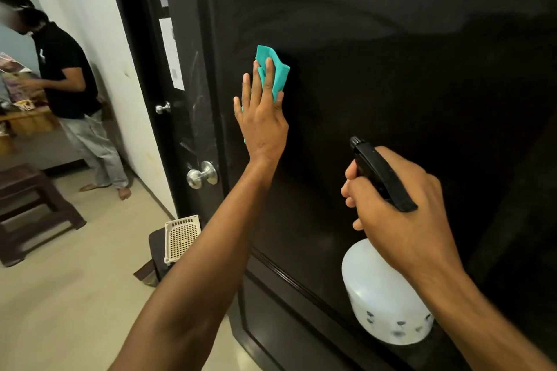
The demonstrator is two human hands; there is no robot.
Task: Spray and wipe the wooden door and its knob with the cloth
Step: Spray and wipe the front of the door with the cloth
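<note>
A dark wooden door [391, 69] fills the right of the view, with faint streaks high on its panel. My left hand [260, 120] presses a teal cloth [275, 72] flat against the door, fingers spread and pointing up. Below and left of it, a silver knob [201, 175] sticks out from the door's edge. My right hand [391, 208] grips the black trigger head of a white spray bottle [382, 295], nozzle aimed up and left at the door.
Another person [64, 81] stands at the left by a cluttered counter. A second silver knob [162, 107] shows on a farther door. A dark stool [30, 208] and a white perforated basket [182, 238] sit on the pale floor.
</note>
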